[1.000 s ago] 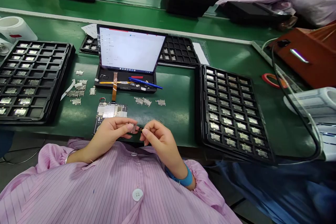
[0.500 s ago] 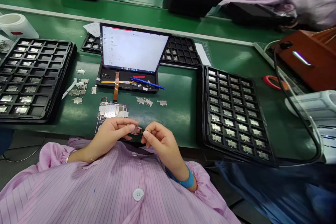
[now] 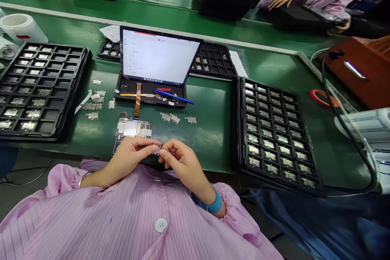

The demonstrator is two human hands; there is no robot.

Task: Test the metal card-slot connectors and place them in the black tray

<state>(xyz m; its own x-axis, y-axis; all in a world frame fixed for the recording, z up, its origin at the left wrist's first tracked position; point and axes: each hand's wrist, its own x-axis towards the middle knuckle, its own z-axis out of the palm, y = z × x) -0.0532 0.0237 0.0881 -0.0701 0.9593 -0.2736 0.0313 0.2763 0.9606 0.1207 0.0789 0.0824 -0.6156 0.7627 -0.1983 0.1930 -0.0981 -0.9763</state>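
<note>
1. A green bench (image 3: 210,138) carries black trays (image 3: 240,130) of metal parts and a tablet (image 3: 158,57).
2. A circuit board (image 3: 133,130) lies just beyond the hands.
3. The left hand (image 3: 131,158) and right hand (image 3: 183,162) are closed in a pinch, a small metal part (image 3: 156,150) gripped between their fingertips, above the bench's near edge.

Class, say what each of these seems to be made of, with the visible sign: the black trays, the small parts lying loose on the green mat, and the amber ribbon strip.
The black tray looks like moulded plastic: matt, with formed pockets. The small loose parts look like metal, from their silvery sheen. The amber ribbon strip looks like thin flexible film, though the view cannot confirm that.
</note>
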